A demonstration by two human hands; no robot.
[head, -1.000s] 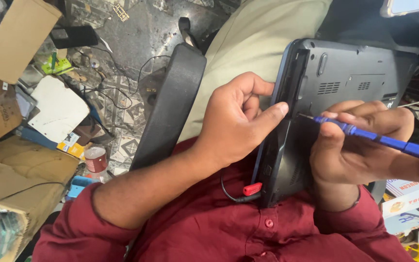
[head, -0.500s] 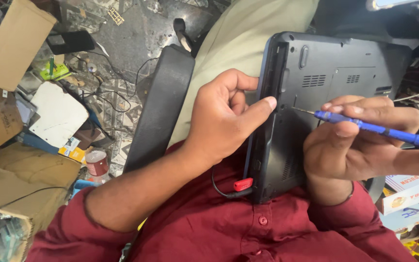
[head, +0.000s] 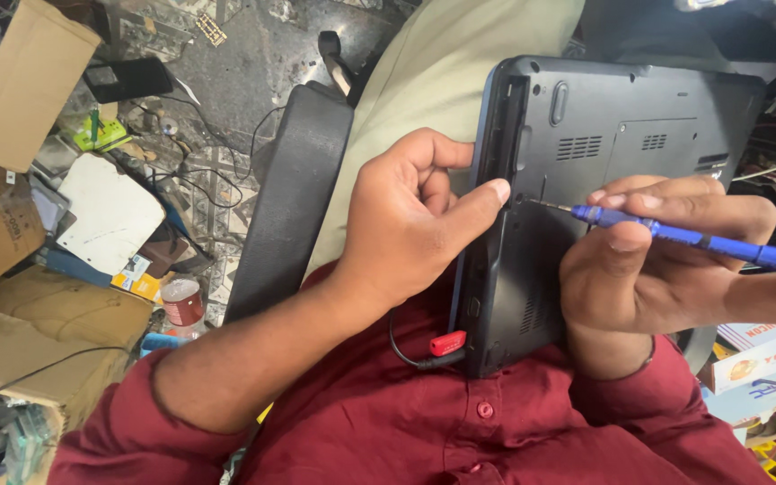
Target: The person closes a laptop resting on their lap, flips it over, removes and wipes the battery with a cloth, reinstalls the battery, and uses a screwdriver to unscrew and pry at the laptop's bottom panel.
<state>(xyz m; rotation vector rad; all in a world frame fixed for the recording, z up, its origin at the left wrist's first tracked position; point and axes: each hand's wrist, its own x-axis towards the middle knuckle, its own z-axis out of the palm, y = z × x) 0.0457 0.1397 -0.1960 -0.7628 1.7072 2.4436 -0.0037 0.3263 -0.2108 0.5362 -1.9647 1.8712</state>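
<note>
Across the lap, black laptop lies underside up. Right hand, grip closed on blue screwdriver, tip at a screw beside left hand's bracing thumb. Likely risks: tip slipping, stripping the screw, jabbing the thumb.

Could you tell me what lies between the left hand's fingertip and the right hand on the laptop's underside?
In the head view, only the screwdriver's thin metal shaft and bare laptop casing.
</note>
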